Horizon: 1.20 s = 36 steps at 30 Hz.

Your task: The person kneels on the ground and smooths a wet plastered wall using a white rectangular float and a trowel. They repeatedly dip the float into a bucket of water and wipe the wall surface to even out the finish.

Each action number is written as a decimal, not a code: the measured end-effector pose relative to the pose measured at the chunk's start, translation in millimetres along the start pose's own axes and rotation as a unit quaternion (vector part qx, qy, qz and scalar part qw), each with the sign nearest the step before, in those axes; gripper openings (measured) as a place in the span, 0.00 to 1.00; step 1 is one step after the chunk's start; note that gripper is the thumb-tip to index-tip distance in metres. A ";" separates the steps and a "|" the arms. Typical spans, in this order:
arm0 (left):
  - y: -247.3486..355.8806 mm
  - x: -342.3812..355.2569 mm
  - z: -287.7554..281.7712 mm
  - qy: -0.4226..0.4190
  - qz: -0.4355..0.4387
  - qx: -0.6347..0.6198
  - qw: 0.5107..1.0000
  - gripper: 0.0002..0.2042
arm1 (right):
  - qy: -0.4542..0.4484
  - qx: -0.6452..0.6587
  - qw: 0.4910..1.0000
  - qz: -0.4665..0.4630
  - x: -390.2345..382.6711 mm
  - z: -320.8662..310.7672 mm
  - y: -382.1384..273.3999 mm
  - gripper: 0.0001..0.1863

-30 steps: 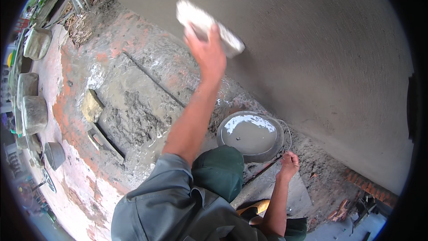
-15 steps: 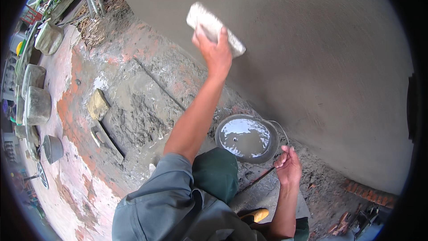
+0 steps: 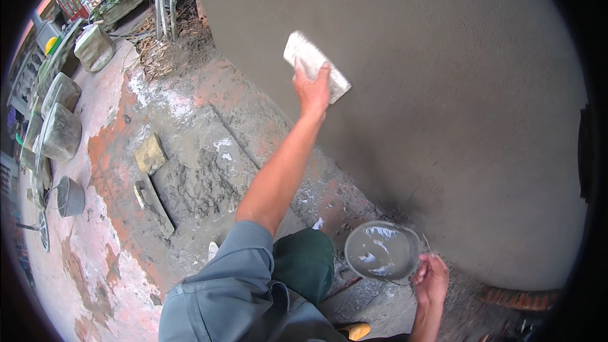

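Observation:
My left hand (image 3: pixel 312 92) is closed on a white rectangular sponge-like block (image 3: pixel 339 83), pressed flat to the damp grey plastered wall (image 3: pixel 443 76). Thumb and fingers grip the block from its sides. Lower down, my right hand (image 3: pixel 432 275) is curled beside the rim of a round grey bucket (image 3: pixel 354 244) of murky water. Its fingers close at the bucket's thin wire handle (image 3: pixel 426 239); part of that grip is hidden. The bucket is near the wall's foot, by my green-clad knee (image 3: pixel 307 259).
A plastering trowel (image 3: pixel 156 206) and a yellowish wooden float (image 3: pixel 151 154) lie on the mortar-smeared ground at left. Farther left stand a grey pail (image 3: pixel 71 197) and several pale stone-like blocks (image 3: pixel 61 133). Bricks (image 3: pixel 519 298) show below the wall at right.
The bucket has come nearer to me and rightward, together with my right hand. The white block has slid a little down and right in view, which has itself shifted.

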<state>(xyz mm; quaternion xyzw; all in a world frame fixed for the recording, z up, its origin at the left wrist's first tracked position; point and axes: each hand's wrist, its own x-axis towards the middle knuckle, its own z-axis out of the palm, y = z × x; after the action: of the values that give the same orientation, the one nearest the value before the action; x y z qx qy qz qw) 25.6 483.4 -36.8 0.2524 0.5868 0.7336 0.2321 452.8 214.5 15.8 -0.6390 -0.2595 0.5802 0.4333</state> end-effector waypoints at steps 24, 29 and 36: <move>-139.9 123.7 -52.7 0.082 -0.288 -0.165 0.940 0.27 | 0.285 0.058 0.939 0.183 -63.1 -394.0 79.0 0.19; -71.5 256.2 -74.1 0.066 -0.190 -0.184 0.962 0.26 | 0.322 0.088 0.929 0.160 -78.6 -384.7 86.3 0.17; 250.7 355.7 -50.4 -0.076 0.196 -0.117 0.970 0.13 | 0.150 0.090 0.982 0.074 -99.2 -394.0 95.4 0.15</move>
<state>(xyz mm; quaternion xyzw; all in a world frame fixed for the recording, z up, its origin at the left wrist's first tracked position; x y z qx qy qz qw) -289.8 621.4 234.0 0.3890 0.4160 0.8071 0.1558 798.1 -14.5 -33.7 -0.6944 -0.0902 0.5290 0.4794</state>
